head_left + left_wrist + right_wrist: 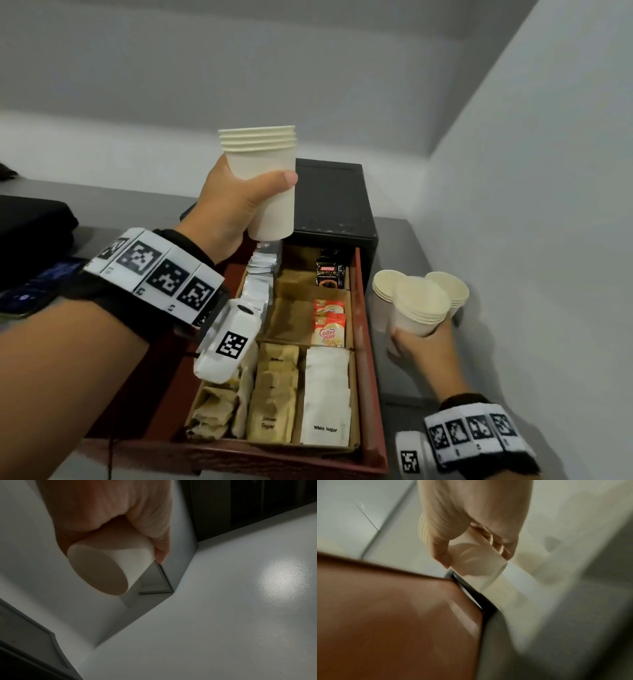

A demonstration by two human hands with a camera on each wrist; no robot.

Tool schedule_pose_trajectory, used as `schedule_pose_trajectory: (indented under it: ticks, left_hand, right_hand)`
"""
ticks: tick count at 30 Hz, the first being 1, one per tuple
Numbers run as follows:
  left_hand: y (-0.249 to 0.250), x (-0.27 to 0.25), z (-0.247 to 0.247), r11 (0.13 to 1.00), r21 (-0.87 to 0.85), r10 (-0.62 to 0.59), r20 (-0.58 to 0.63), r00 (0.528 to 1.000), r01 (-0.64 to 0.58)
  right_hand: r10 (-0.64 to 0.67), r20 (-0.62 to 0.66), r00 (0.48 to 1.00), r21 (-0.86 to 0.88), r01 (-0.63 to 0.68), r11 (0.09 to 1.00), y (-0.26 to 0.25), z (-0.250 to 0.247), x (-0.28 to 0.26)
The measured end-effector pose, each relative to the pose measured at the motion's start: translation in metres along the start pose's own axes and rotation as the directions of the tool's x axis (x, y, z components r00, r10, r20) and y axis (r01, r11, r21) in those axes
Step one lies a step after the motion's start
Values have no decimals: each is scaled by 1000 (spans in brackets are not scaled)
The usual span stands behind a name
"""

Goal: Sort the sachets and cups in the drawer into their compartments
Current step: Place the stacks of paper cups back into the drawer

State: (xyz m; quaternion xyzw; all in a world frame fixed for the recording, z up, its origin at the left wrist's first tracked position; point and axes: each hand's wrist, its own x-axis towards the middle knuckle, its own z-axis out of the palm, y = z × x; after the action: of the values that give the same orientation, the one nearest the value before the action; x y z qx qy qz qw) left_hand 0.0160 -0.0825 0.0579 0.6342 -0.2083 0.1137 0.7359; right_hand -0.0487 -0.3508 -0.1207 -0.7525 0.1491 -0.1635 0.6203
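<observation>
From the head camera, the left hand (236,202) wraps its fingers and thumb round a nested stack of cream paper cups (265,181), held upright in the air above the far end of the open reddish-brown drawer (364,342). The drawer's cardboard compartments hold white sugar sachets (326,397), brown sugar sachets (274,394), orange creamer sachets (329,323), a black coffee sachet (329,274) and silver sachets (258,284). To the drawer's right, on the grey bench (411,377), the right hand (423,346) grips the nearest of three more stacks of cream paper cups (419,305), which stand close together. The left wrist camera shows the held stack's base (97,569) with fingers curled round its wall. The right wrist camera, blurred, shows thumb and fingers (441,550) closed round a cup stack (477,561) beside the drawer's side (393,615).
</observation>
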Motion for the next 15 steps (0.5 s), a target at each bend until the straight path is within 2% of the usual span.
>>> schedule_pose_trajectory:
  ticks: [3, 5, 9, 11, 12, 15]
  left_hand:
    - [7, 9, -24, 1000, -4, 14, -16, 1000, -14]
    - [11, 15, -40, 1000, 11, 15, -28, 1000, -15]
    - [17, 24, -74, 999, 26, 19, -23, 1000, -19]
    - [20, 29, -91, 999, 28, 16, -27, 1000, -15]
    - [20, 31, -100, 1000, 25, 17, -30, 999, -16]
    - [19, 35, -123, 1000, 18, 18, -38, 999, -18]
  right_hand:
    - [-197, 5, 980, -62, 196, 979, -70, -22, 8]
    - [-290, 29, 957, -8, 290, 957, -127, -29, 9]
    - [-428, 97, 898, 117, 417, 901, -205, 17, 11]
    - [-401, 202, 894, 203, 362, 910, -218, 61, 14]
    - [-360, 294, 886, 221, 304, 927, -216, 86, 14]
    - [-149, 550, 822, 130, 92, 987, -191, 157, 8]
